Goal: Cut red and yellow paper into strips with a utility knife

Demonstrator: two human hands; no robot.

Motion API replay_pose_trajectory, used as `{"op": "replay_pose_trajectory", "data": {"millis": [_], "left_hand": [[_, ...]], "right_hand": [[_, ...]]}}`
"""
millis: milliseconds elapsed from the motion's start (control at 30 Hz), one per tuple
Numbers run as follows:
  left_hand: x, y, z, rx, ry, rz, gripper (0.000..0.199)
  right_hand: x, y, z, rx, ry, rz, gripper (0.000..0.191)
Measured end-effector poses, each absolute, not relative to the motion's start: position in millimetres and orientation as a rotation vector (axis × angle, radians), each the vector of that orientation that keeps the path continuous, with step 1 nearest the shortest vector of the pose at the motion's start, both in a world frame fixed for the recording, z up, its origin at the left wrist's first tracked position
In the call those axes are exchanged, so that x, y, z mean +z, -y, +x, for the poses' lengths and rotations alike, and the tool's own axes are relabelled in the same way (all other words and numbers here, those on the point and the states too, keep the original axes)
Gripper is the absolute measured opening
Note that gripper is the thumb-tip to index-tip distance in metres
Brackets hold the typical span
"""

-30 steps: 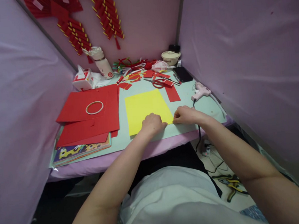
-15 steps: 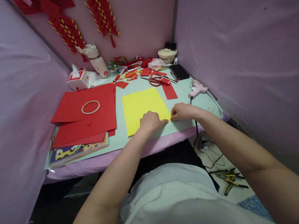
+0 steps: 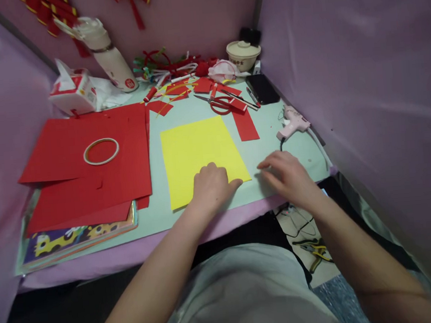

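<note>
A yellow sheet of paper (image 3: pixel 195 148) lies flat on the pale green tabletop. My left hand (image 3: pixel 210 186) rests on its near edge, palm down, with the thumb stretched toward the near right corner; the other fingers are partly hidden behind the knuckles. Just right of that corner, apart from the sheet, my right hand (image 3: pixel 286 175) has thumb and fingers separated and nothing between them. Beyond the sheet are a red paper strip (image 3: pixel 246 125) and red-handled scissors (image 3: pixel 219 105).
Red sheets (image 3: pixel 128 154) lie on a picture book (image 3: pixel 75 241) at left, with a tape roll (image 3: pixel 101 151) on top. A pink glue gun (image 3: pixel 293 120) and a phone (image 3: pixel 263 89) are at right. Behind stand a tissue pack (image 3: pixel 76 96), a bottle (image 3: pixel 112 62) and a lidded bowl (image 3: pixel 243 56).
My right hand has left the sheet's near right corner, moved right and spread its fingers. My left hand stays on the sheet. The view has tilted down and come closer.
</note>
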State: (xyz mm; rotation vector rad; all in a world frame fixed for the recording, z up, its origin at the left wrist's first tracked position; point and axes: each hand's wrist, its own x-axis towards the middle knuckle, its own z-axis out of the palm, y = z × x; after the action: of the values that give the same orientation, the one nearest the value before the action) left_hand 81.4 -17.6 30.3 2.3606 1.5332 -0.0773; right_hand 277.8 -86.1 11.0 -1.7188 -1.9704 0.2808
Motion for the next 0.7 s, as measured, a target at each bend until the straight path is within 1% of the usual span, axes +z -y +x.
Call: {"op": "replay_pose_trajectory", "data": {"millis": [100, 133, 233, 333, 567, 700], "left_hand": [[29, 17, 80, -0.068, -1.527, 2.404, 0.039], [29, 18, 80, -0.066, -1.529, 2.416, 0.038], [29, 18, 79, -0.057, -1.523, 2.427, 0.036], [31, 17, 79, -0.086, -1.511, 2.402, 0.035], [28, 10, 79, -0.166, -1.492, 2.371, 0.037], [23, 13, 78, -0.100, -1.497, 2.411, 0.039]], "right_hand": [[-12, 116, 265, 0.071, 2.014, -1.515, 0.021], [-19, 123, 259, 0.019, 2.019, -1.472, 0.025], [-35, 134, 244, -0.052, 2.022, -1.418, 0.042], [-42, 134, 237, -0.084, 1.974, -1.449, 0.049], [-40, 126, 232, -0.092, 1.924, -1.613, 0.045], [-38, 125, 231, -0.080, 1.926, -1.650, 0.041]]}}
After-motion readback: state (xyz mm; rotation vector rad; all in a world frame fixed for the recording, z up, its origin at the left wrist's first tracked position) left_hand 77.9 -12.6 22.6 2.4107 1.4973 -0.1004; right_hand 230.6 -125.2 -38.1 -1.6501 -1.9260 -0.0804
